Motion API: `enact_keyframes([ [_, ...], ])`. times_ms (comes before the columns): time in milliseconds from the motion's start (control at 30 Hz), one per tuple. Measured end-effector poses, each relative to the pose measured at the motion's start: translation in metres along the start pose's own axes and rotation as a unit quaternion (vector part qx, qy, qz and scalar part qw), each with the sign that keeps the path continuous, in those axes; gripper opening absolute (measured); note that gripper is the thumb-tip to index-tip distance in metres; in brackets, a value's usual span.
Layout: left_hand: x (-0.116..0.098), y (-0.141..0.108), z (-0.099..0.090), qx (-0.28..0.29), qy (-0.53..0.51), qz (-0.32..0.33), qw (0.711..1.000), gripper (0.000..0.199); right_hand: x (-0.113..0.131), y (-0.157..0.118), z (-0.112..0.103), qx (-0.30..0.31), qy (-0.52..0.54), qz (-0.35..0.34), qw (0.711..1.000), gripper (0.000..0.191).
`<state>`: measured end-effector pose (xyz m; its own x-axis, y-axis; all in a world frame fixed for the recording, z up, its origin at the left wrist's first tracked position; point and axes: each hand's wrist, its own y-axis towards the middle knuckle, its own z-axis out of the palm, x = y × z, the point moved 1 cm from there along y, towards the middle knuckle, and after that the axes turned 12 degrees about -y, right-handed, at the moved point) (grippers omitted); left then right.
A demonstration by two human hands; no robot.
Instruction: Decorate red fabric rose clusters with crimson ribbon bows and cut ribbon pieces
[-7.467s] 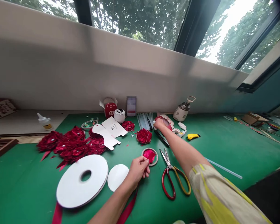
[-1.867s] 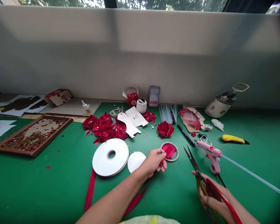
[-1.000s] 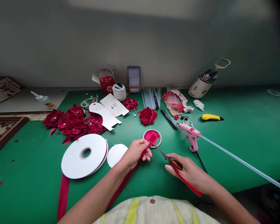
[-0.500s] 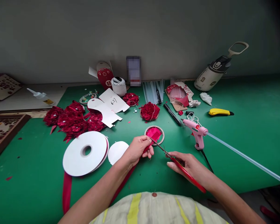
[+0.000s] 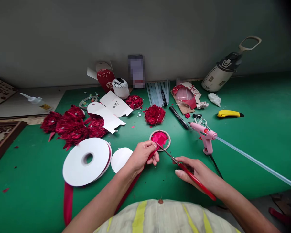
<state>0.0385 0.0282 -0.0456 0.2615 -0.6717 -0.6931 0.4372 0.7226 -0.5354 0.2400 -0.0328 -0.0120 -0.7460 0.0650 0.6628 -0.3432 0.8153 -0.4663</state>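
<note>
Pinched in the fingers of my left hand (image 5: 143,156) is a dark red ribbon (image 5: 129,191), which trails down toward my lap. My right hand (image 5: 196,170) grips red-handled scissors (image 5: 192,179), their blades pointing up and left to the ribbon end at my left fingertips. Just beyond the fingertips lies a ring-shaped roll (image 5: 170,142) with cut red ribbon pieces (image 5: 160,138) inside it. To the left, a white ribbon spool (image 5: 74,163) lies tilted on the table, a ribbon tail hanging from it. A white paper disc (image 5: 121,158) sits between spool and left hand.
A pink glue gun (image 5: 206,137) with a long glue stick lies right of the ring. Behind are red ribbon flowers (image 5: 74,127), a black marker (image 5: 178,118), glue sticks (image 5: 155,92), a yellow cutter (image 5: 229,114), a string cone (image 5: 120,89), a phone (image 5: 136,71) and a bottle (image 5: 219,74).
My view has shifted slightly. The scissors handles look spread a little wider, with my right thumb lower; my left hand keeps the ribbon in nearly the same place.
</note>
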Motion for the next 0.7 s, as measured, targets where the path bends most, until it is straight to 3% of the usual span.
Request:
enact_keyframes([
  [333,-0.001,-0.002,0.002,0.0,0.017,0.005,1.0,0.023,0.004,-0.005,0.001,0.007,0.013,0.002,1.0,0.03],
  [700,0.0,0.003,0.003,-0.014,0.036,-0.004,0.999,0.023,-0.01,0.001,0.01,-0.02,0.002,0.011,1.0,0.036],
])
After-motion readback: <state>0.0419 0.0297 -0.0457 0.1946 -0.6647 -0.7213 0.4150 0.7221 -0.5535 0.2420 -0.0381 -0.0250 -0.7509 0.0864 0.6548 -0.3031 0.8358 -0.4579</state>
